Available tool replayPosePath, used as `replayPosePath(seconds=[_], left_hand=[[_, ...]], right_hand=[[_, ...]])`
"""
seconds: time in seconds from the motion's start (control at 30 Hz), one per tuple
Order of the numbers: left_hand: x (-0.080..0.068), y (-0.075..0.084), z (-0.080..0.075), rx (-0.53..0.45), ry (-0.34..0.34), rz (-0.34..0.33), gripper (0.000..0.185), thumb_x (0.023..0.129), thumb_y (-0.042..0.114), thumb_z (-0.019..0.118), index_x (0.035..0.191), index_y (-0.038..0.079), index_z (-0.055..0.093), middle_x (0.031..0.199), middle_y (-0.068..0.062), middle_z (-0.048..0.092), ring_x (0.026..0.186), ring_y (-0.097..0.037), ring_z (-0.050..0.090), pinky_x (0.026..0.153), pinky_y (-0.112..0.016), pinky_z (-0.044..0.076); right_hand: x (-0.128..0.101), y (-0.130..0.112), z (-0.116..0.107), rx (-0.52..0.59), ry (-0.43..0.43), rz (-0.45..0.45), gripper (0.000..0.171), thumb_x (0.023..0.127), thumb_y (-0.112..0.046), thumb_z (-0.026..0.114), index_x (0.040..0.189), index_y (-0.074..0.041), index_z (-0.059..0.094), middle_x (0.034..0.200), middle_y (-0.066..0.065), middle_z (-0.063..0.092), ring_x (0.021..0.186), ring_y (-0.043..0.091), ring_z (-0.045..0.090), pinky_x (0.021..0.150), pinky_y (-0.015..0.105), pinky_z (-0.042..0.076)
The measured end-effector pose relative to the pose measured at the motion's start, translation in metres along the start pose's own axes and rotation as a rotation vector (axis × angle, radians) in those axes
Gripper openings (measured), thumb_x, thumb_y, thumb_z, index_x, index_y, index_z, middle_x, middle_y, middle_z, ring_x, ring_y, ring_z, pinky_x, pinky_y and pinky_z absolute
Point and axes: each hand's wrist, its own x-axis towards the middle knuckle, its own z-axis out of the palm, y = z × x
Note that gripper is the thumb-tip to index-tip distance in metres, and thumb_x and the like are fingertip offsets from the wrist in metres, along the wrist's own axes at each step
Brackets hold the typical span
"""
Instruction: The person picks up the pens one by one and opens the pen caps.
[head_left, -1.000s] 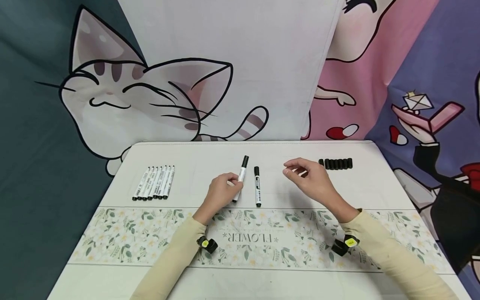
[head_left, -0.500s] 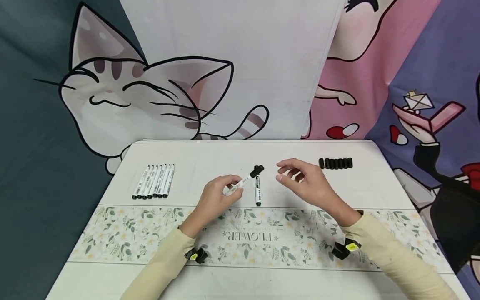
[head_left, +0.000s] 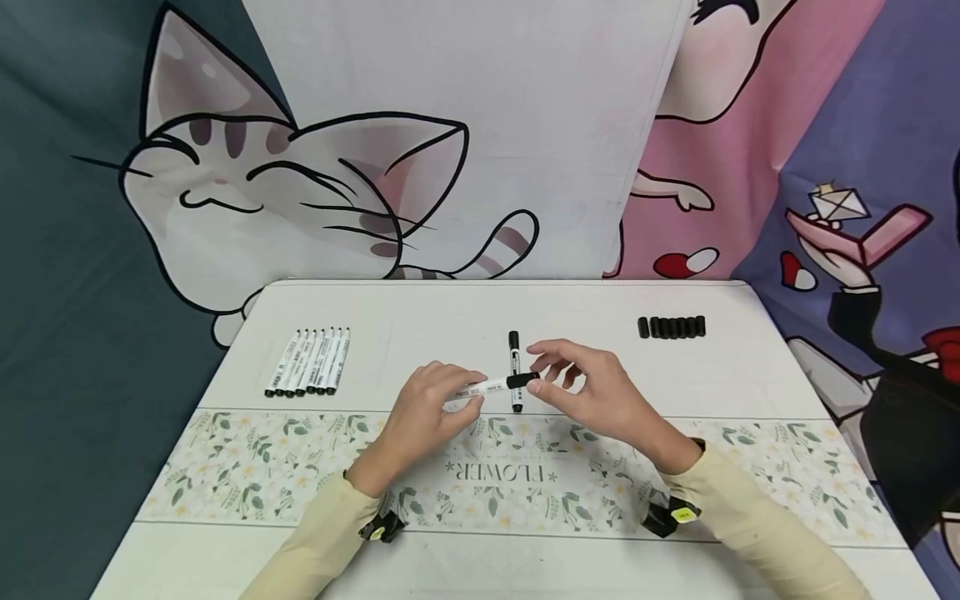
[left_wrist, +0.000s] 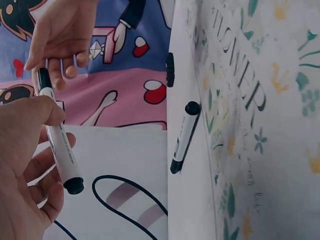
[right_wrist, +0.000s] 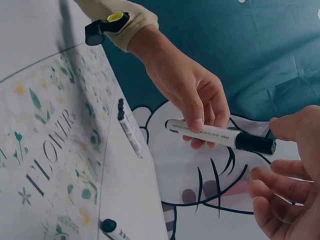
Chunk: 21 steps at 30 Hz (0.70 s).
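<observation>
My left hand (head_left: 423,412) pinches a capped whiteboard marker (head_left: 486,388) by its white barrel, raised above the table. Its black cap (right_wrist: 255,143) points toward my right hand (head_left: 596,392). In the right wrist view that hand's thumb and loosely bent fingers stand around the cap end, with a gap visible between them. A second capped marker (head_left: 514,354) lies on the table just behind the held one, and also shows in the left wrist view as a marker (left_wrist: 185,137) with a black cap.
On the left of the table (head_left: 420,312) lies a row of several uncapped markers (head_left: 307,362). Several black caps (head_left: 675,327) line up at the back right. A floral printed band (head_left: 300,467) crosses the table, and a cartoon curtain (head_left: 525,125) hangs behind.
The left hand has lifted the marker off the table and turned it from upright-lying to sideways, cap rightward. My right hand has moved left and toward me, up to the cap.
</observation>
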Motion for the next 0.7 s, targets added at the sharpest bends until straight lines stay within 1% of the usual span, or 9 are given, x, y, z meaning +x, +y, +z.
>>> replayPosePath(seconds=[0.13,0.33,0.4,0.5,0.6,0.7], left_hand=[[-0.004,-0.002,0.001,0.009,-0.018,0.023,0.023,0.088,0.019,0.077,0.11,0.012,0.077,0.1,0.001,0.076,0.088,-0.017,0.065,0.077,-0.035,0.051],[-0.008,-0.003,0.001,0.001,-0.064,0.012,0.023,0.09,0.021,0.075,0.112,0.013,0.076,0.102,0.002,0.076,0.091,-0.016,0.066,0.079,-0.034,0.051],[-0.008,-0.003,0.0,0.0,-0.079,0.009,0.023,0.092,0.023,0.074,0.112,0.014,0.076,0.103,0.003,0.076,0.093,-0.015,0.066,0.081,-0.034,0.051],[-0.008,-0.002,-0.003,0.0,-0.087,0.02,0.022,0.093,0.024,0.072,0.113,0.014,0.076,0.104,0.003,0.076,0.095,-0.015,0.066,0.082,-0.035,0.05],[-0.005,0.0,-0.006,-0.001,-0.082,0.043,0.022,0.094,0.024,0.071,0.113,0.014,0.076,0.105,0.003,0.075,0.097,-0.015,0.066,0.082,-0.035,0.049],[-0.003,0.003,-0.009,-0.002,-0.071,0.064,0.024,0.093,0.025,0.073,0.114,0.014,0.075,0.105,0.004,0.075,0.096,-0.014,0.065,0.082,-0.035,0.049]], right_hand=[[-0.003,-0.001,0.005,-0.025,-0.028,-0.022,0.036,0.092,-0.023,0.078,0.126,-0.016,0.07,0.102,-0.008,0.074,0.085,0.004,0.065,0.071,0.028,0.054],[-0.008,0.0,0.011,-0.071,-0.038,-0.071,0.03,0.091,-0.022,0.079,0.12,-0.017,0.073,0.108,-0.01,0.074,0.085,0.003,0.064,0.07,0.026,0.054],[-0.009,-0.001,0.012,-0.09,-0.032,-0.107,0.027,0.091,-0.021,0.08,0.118,-0.018,0.075,0.108,-0.009,0.074,0.085,0.004,0.064,0.069,0.025,0.053],[-0.01,-0.001,0.014,-0.125,-0.009,-0.185,0.024,0.089,-0.019,0.081,0.113,-0.018,0.076,0.104,-0.009,0.075,0.083,0.004,0.065,0.067,0.024,0.054],[-0.008,-0.003,0.015,-0.152,0.034,-0.269,0.023,0.087,-0.015,0.083,0.109,-0.018,0.077,0.098,-0.008,0.075,0.082,0.005,0.067,0.065,0.024,0.055],[-0.006,-0.004,0.014,-0.152,0.08,-0.333,0.021,0.087,-0.014,0.082,0.108,-0.018,0.077,0.094,-0.009,0.075,0.08,0.004,0.066,0.064,0.024,0.055]])
